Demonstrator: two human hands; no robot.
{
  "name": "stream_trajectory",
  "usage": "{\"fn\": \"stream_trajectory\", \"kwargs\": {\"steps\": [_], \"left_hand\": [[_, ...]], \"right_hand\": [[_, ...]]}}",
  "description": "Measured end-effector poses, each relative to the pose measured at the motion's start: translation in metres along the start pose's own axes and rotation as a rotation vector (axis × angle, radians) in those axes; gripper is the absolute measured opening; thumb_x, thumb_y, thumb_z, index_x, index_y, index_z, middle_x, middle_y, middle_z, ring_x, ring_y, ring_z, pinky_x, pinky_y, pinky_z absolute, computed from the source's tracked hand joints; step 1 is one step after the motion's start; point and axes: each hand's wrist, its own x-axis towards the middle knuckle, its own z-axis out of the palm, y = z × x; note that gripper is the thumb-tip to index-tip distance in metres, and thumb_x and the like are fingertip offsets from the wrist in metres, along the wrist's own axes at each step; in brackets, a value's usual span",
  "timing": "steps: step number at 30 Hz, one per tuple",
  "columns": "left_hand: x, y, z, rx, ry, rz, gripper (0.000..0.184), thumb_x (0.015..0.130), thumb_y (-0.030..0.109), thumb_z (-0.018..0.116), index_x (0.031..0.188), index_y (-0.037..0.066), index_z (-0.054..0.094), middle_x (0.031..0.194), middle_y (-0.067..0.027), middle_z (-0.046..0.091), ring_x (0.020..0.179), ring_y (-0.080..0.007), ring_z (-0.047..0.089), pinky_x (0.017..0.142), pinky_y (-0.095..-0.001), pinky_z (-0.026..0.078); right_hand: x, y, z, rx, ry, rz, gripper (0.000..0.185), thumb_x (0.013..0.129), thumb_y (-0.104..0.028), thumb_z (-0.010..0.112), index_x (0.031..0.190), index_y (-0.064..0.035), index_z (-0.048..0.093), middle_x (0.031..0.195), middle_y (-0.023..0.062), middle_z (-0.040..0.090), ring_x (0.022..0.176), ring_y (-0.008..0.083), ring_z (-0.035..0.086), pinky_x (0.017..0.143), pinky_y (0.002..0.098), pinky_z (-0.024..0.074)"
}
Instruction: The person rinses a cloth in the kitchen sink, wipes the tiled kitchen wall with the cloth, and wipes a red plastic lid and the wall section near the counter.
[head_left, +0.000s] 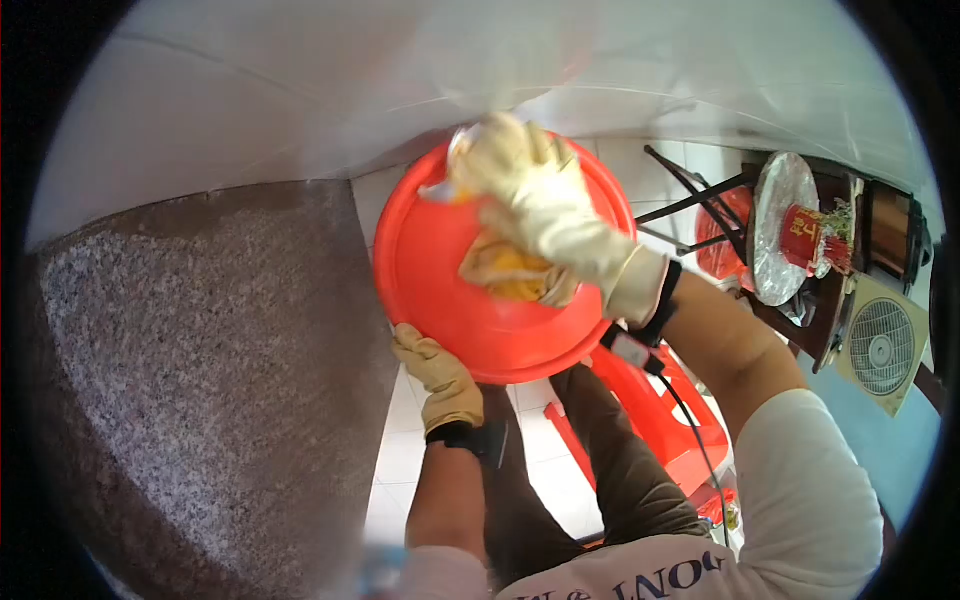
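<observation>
A round red plastic basin [430,260] is held up in front of my body, above my legs. My left hand [437,375], in a cream glove, grips its lower left rim. My right hand [510,165], in a cream glove and blurred, is over the basin's upper part, closed around something partly hidden, with a whitish and orange bit showing at its left. A yellow and cream cloth [515,272] lies in the basin below my right hand.
A speckled grey stone surface [220,360] fills the left side. A pale tiled wall [330,80] runs across the top. A red plastic chair [655,420] stands behind the basin at the lower right. At the right are a foil-covered round object [778,230] and a square fan [880,345].
</observation>
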Motion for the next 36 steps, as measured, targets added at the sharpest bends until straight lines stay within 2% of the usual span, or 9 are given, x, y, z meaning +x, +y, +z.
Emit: {"fn": "stream_trajectory", "kwargs": {"steps": [2, 6, 12, 14, 17, 21, 26, 31, 36], "left_hand": [[-0.019, 0.045, 0.02, 0.093, 0.123, -0.004, 0.024, 0.098, 0.025, 0.028, 0.098, 0.007, 0.044, 0.089, -0.004, 0.039, 0.079, -0.0163, 0.041, 0.073, -0.0302, 0.043], [-0.015, 0.038, 0.004, 0.144, -0.06, 0.005, 0.019, 0.096, 0.022, 0.03, 0.095, 0.008, 0.043, 0.091, -0.0027, 0.04, 0.08, -0.0148, 0.04, 0.076, -0.0289, 0.042], [-0.027, 0.065, 0.036, 0.034, 0.143, -0.033, 0.016, 0.092, 0.018, 0.031, 0.094, 0.008, 0.044, 0.092, -0.0024, 0.042, 0.081, -0.0165, 0.041, 0.078, -0.0296, 0.043], [-0.027, 0.062, 0.038, -0.089, 0.157, -0.023, 0.017, 0.092, 0.018, 0.031, 0.095, 0.008, 0.045, 0.094, -0.0035, 0.044, 0.083, -0.0175, 0.042, 0.082, -0.0293, 0.043], [-0.018, 0.049, 0.012, -0.042, -0.162, -0.071, 0.057, 0.108, 0.044, 0.031, 0.141, -0.001, 0.042, 0.142, -0.0167, 0.048, 0.124, -0.0272, 0.049, 0.107, -0.0408, 0.04], [-0.009, 0.037, -0.01, 0.24, -0.187, 0.023, 0.057, 0.107, 0.045, 0.034, 0.142, 0.0, 0.042, 0.142, -0.0146, 0.049, 0.123, -0.0277, 0.051, 0.107, -0.0402, 0.041], [0.012, 0.026, -0.03, 0.104, -0.286, -0.112, 0.067, 0.106, 0.055, 0.034, 0.147, 0.002, 0.038, 0.145, -0.0167, 0.046, 0.13, -0.0284, 0.049, 0.109, -0.04, 0.042], [0.013, 0.027, -0.032, 0.08, -0.285, -0.101, 0.061, 0.106, 0.051, 0.035, 0.147, 0.005, 0.039, 0.145, -0.0146, 0.047, 0.129, -0.0295, 0.05, 0.107, -0.0447, 0.044], [0.011, 0.033, -0.026, -0.016, -0.35, -0.239, 0.066, 0.103, 0.058, 0.037, 0.151, 0.011, 0.035, 0.152, -0.0108, 0.042, 0.133, -0.0315, 0.049, 0.105, -0.052, 0.048]], "right_hand": [[-0.009, -0.003, -0.002, -0.111, -0.055, -0.232, 0.068, 0.083, -0.018, 0.07, 0.144, -0.0387, 0.046, 0.15, 0.0077, 0.039, 0.133, 0.0382, 0.044, 0.104, 0.057, 0.0397], [-0.011, 0.037, -0.024, 0.053, -0.087, 0.053, 0.056, 0.088, -0.02, 0.066, 0.14, -0.0339, 0.051, 0.151, 0.0101, 0.041, 0.135, 0.0376, 0.044, 0.108, 0.0569, 0.0385], [-0.147, 0.086, 0.029, 0.13, 0.433, 0.274, 0.053, 0.085, -0.015, 0.07, 0.136, -0.0092, 0.055, 0.129, 0.0137, 0.061, 0.128, 0.0391, 0.05, 0.108, 0.048, 0.0405], [-0.196, 0.053, 0.055, 0.147, 0.463, 0.481, 0.049, 0.089, -0.017, 0.067, 0.136, -0.0087, 0.054, 0.129, 0.0129, 0.061, 0.125, 0.0361, 0.051, 0.106, 0.0454, 0.042], [-0.255, -0.015, 0.092, 0.391, 0.355, 0.968, 0.043, 0.095, -0.019, 0.061, 0.136, -0.0078, 0.054, 0.129, 0.0116, 0.06, 0.122, 0.0317, 0.053, 0.103, 0.0417, 0.0443], [-0.283, -0.014, 0.071, 1.179, 0.313, 1.326, 0.037, 0.102, -0.022, 0.054, 0.136, -0.0067, 0.053, 0.128, 0.0099, 0.06, 0.117, 0.0257, 0.056, 0.1, 0.0366, 0.0474], [-0.198, 0.042, -0.019, 0.935, 0.458, 0.847, 0.034, 0.1, -0.021, 0.064, 0.127, -0.0024, 0.053, 0.105, 0.0048, 0.06, 0.089, 0.0147, 0.058, 0.08, 0.0292, 0.0493], [-0.186, -0.016, 0.016, -0.042, 0.275, 0.599, 0.096, 0.074, -0.045, 0.081, 0.146, 0.0009, 0.036, 0.141, 0.0299, 0.04, 0.128, 0.0539, 0.04, 0.1, 0.0586, 0.043], [-0.228, -0.072, 0.012, 0.419, -0.176, 0.503, 0.086, 0.069, -0.03, 0.08, 0.144, -0.0046, 0.045, 0.146, 0.0266, 0.038, 0.134, 0.0544, 0.034, 0.106, 0.0613, 0.0365]]}}
